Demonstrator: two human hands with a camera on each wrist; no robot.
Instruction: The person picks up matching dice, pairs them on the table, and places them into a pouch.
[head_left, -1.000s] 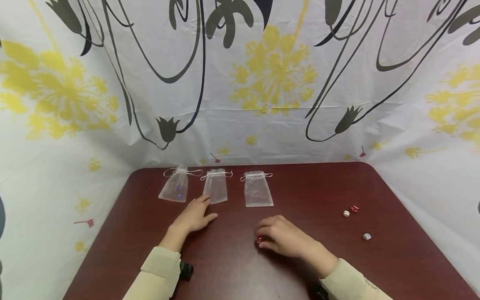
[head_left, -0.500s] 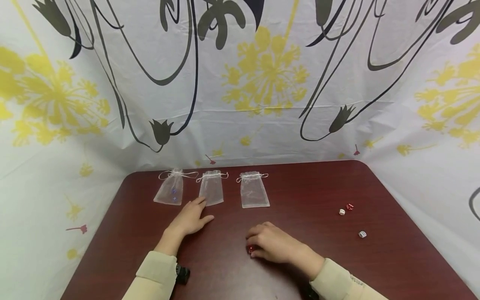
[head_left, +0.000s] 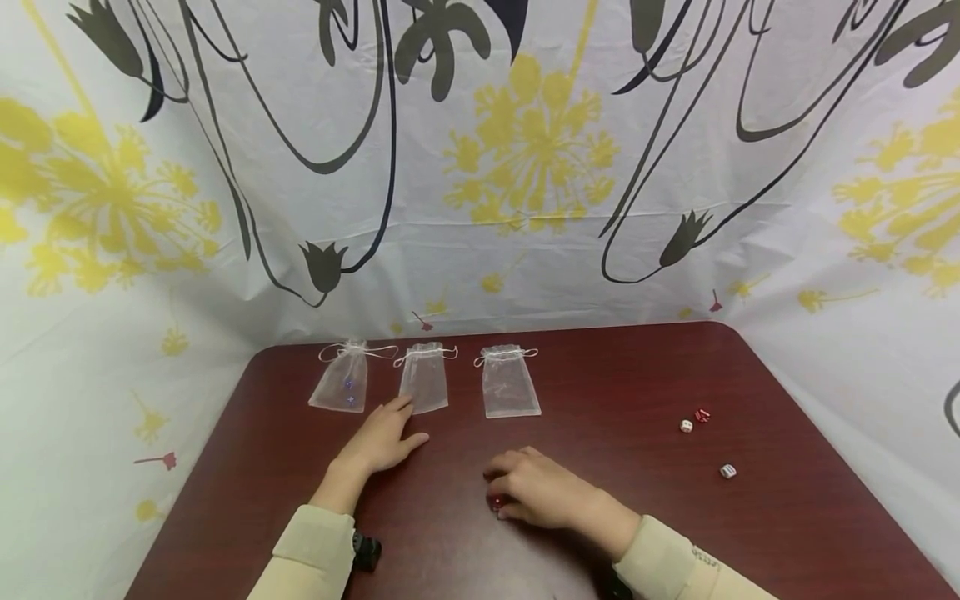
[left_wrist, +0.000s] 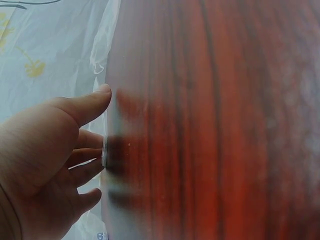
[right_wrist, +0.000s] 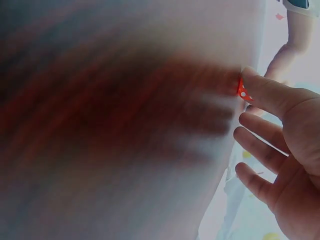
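In the head view, my right hand (head_left: 543,492) is low over the middle of the table, its thumb and forefinger pinching a red die (head_left: 497,502). White dots show on the die (right_wrist: 244,93) in the right wrist view. My left hand (head_left: 378,439) lies flat to the left, fingers relaxed, with fingertips at the lower edge of the middle sheer drawstring pouch (head_left: 425,379). To its left is another sheer pouch (head_left: 330,392) with small blue things inside. A third pouch (head_left: 512,390) lies flat on the right, nothing visible in it.
Toward the right of the dark red table (head_left: 615,375) sit a white die (head_left: 686,426), a red die (head_left: 702,415) close beside it, and another white die (head_left: 728,471) nearer the front. A patterned cloth (head_left: 420,200) hangs behind the table.
My right hand has slid left and slightly toward the front, carrying the red die. The left hand stays by the middle pouch. The head view has shifted slightly.
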